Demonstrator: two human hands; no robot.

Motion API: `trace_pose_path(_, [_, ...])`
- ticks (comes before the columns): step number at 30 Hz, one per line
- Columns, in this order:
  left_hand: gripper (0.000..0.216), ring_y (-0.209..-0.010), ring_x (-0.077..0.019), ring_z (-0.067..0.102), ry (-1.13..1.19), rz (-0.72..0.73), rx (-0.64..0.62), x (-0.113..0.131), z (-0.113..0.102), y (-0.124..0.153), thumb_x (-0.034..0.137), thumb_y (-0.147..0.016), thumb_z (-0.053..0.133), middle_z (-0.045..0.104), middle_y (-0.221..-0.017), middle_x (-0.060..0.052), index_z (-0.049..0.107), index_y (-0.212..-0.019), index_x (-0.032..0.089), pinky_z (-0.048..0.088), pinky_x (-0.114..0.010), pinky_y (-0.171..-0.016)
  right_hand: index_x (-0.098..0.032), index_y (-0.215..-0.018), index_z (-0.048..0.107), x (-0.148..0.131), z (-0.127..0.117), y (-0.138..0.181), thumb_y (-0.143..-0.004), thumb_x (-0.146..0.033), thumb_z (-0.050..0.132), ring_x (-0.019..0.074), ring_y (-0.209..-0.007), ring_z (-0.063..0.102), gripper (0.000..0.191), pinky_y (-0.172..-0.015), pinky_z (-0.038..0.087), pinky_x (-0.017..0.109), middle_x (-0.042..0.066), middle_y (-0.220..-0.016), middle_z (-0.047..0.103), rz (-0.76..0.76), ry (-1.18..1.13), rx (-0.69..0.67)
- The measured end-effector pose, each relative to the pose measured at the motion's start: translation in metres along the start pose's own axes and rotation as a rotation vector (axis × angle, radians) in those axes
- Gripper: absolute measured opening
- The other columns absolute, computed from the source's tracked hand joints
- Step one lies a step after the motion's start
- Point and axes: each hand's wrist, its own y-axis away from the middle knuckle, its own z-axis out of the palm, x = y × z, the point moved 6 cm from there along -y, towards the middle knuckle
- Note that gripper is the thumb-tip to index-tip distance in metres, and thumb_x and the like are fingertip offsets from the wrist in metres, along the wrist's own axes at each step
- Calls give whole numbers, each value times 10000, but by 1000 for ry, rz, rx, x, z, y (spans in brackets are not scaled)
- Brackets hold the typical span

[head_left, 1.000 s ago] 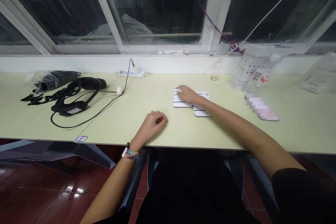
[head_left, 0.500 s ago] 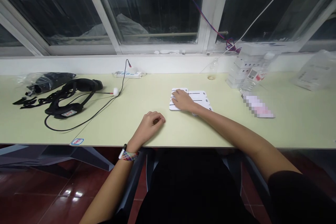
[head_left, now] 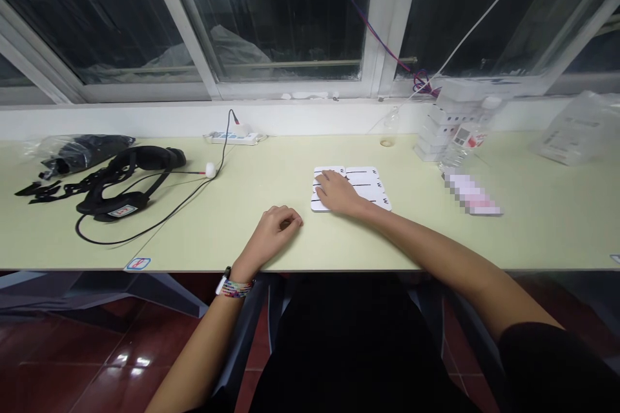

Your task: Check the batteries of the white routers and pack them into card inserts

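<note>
Two white boards (head_left: pixel 367 181) lie edge to edge on the table, marked with black lines and small W-like marks. My right hand (head_left: pixel 336 191) rests on the left one with its fingers spread, covering much of it. The hand holds nothing that shows, and it hides part of the seam between the boards. To the left and nearer to me, my left hand (head_left: pixel 277 230) lies on the tabletop with fingers loosely curled toward the thumb. Nothing shows in its grasp, and it does not touch the boards.
A black headset (head_left: pixel 126 184) with a cable and a bagged black item (head_left: pixel 87 150) sit at the left. A power strip (head_left: pixel 236 137) stands by the wall. To the right are stacked white boxes (head_left: pixel 436 132), a plastic bottle (head_left: pixel 467 135), a blurred flat item (head_left: pixel 472 193) and a plastic bag (head_left: pixel 578 132).
My right hand has slid the left board slightly toward me, so its edges now line up with the right board. My left hand stays where it was.
</note>
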Motion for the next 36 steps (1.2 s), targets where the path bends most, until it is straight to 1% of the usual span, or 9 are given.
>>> trace_pose_path(3, [292, -950, -278, 638, 5, -5, -1, 0, 0, 0, 398, -1038, 555, 768, -919, -41, 760, -889, 251, 495, -431, -873, -107, -1355, 669, -2, -1, 2, -1140, -241, 434, 339, -1371, 575, 345, -1193, 450, 511, 223, -1456, 652, 5, 11, -2])
trace_pose_path(10, [296, -965, -282, 628, 13, -12, -11, 0, 0, 0, 411, -1043, 550, 767, -928, -38, 752, -890, 259, 483, -436, -889, -143, -1274, 697, -2, -8, 7, -1132, -192, 411, 307, -1294, 618, 323, -1112, 504, 457, 185, -1377, 698, 0, 20, -7])
trace_pose_path(16, [296, -965, -283, 627, 14, -16, -11, 0, 0, 0, 411, -1033, 548, 772, -931, -40, 754, -889, 253, 484, -443, -893, -127, -1322, 686, -1, -7, 7, -1130, -182, 399, 310, -1335, 600, 349, -1154, 478, 468, 198, -1420, 684, 15, 25, -4])
trace_pose_path(23, [305, -939, -277, 627, 8, -7, -14, 2, -1, -1, 410, -1033, 548, 775, -917, -45, 763, -885, 252, 496, -448, -878, -132, -1337, 690, -5, -5, 10, -1126, -176, 404, 321, -1314, 610, 358, -1136, 489, 484, 201, -1374, 700, 24, 18, 6])
trace_pose_path(27, [298, -946, -283, 639, 6, -3, -7, 2, -1, -1, 409, -1037, 556, 778, -920, -43, 762, -885, 256, 508, -451, -880, -119, -1314, 700, -8, -11, 11, -1126, -172, 413, 333, -1284, 636, 347, -1114, 507, 498, 211, -1341, 715, 25, 12, 8])
trace_pose_path(29, [291, -950, -283, 646, 5, 0, -5, 2, -2, -1, 399, -1038, 558, 781, -924, -42, 762, -886, 258, 514, -447, -882, -113, -1309, 700, -10, -18, 13, -1141, -185, 399, 330, -1296, 636, 353, -1136, 497, 500, 213, -1349, 716, 17, 8, 17])
trace_pose_path(33, [290, -952, -281, 649, 1, 4, -10, 4, -1, 0, 394, -1044, 555, 781, -930, -39, 755, -886, 257, 509, -441, -884, -147, -1339, 690, -22, -35, 36, -1160, -239, 417, 315, -1364, 604, 339, -1163, 485, 493, 190, -1442, 690, -89, -34, 98])
trace_pose_path(35, [288, -948, -280, 645, 0, 11, -7, 4, -1, 0, 398, -1048, 556, 774, -922, -34, 748, -884, 257, 499, -442, -888, -155, -1269, 716, -30, -37, 57, -1149, -257, 456, 316, -1285, 640, 304, -1122, 514, 499, 181, -1352, 726, -157, -40, 104])
trace_pose_path(36, [288, -942, -279, 642, 0, 16, -6, 5, -1, 0, 399, -1050, 557, 768, -914, -32, 743, -882, 256, 494, -444, -891, -154, -1237, 725, -34, -36, 68, -1138, -257, 479, 318, -1236, 657, 284, -1094, 532, 505, 179, -1298, 740, -199, -34, 78])
